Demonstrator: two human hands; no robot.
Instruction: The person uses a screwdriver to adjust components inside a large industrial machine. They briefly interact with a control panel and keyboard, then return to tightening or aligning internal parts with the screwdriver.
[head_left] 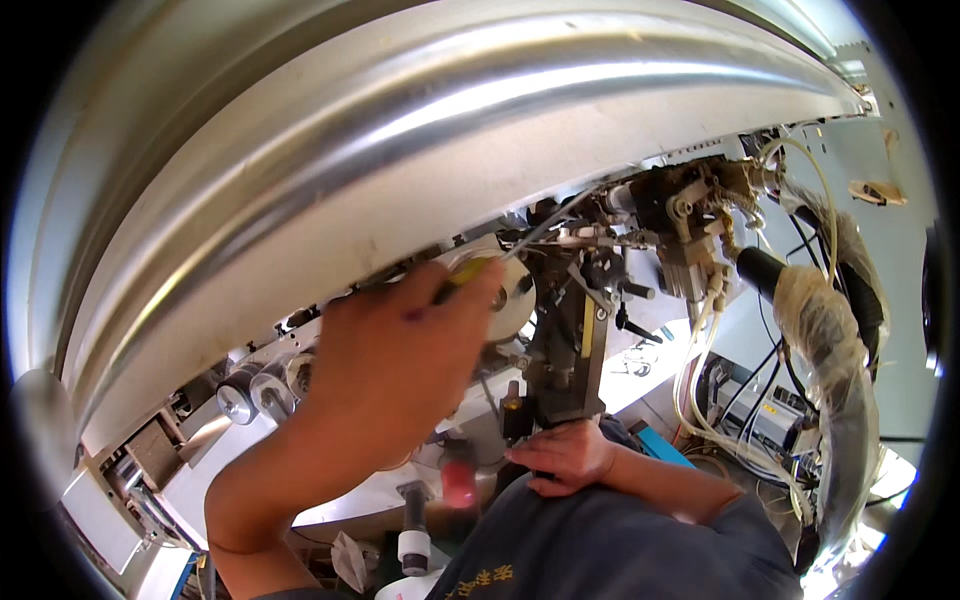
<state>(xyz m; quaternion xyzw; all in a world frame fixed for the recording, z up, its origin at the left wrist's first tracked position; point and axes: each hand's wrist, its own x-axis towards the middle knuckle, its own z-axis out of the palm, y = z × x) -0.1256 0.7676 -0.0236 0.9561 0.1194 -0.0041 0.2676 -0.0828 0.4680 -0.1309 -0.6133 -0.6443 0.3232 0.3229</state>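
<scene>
Left hand: the left hand (395,350) is raised before the machine (575,330), fist closed around a screwdriver (500,262).
Screwdriver: its tip reaches the machine's upper part.
Right hand: the right hand (562,455) rests loosely curled at the machine's base.
Surroundings: a curved metal cover (400,130) arches above the machine; hoses (700,390) hang to its right.
</scene>
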